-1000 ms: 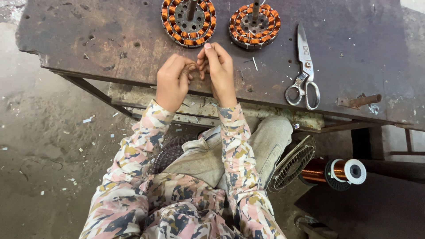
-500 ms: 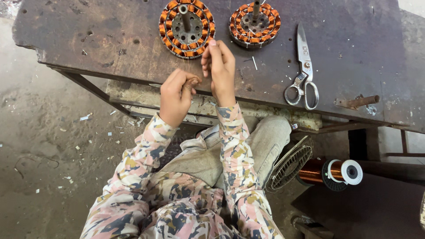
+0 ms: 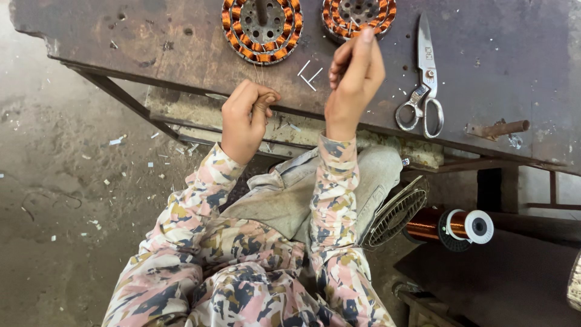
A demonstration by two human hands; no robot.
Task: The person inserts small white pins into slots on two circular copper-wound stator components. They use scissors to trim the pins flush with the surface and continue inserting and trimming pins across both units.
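Left hand (image 3: 245,118): fingers curled tight into a near fist, thumb pressed against the forefinger, pinching thin wire (image 3: 259,75) that runs up from the fingertips to the left stator (image 3: 262,27). Right hand (image 3: 354,79): fingers (image 3: 363,51) bunched and pointing up, nearly closed; cannot tell whether anything sits between them. Tips just below the right stator (image 3: 358,15). 2 small white strips (image 3: 310,74) on the bench (image 3: 151,36) between both sets of fingers. Scissors (image 3: 422,82) lying right of the right fingers, apart. Copper spool (image 3: 451,225) low down, well away from both.
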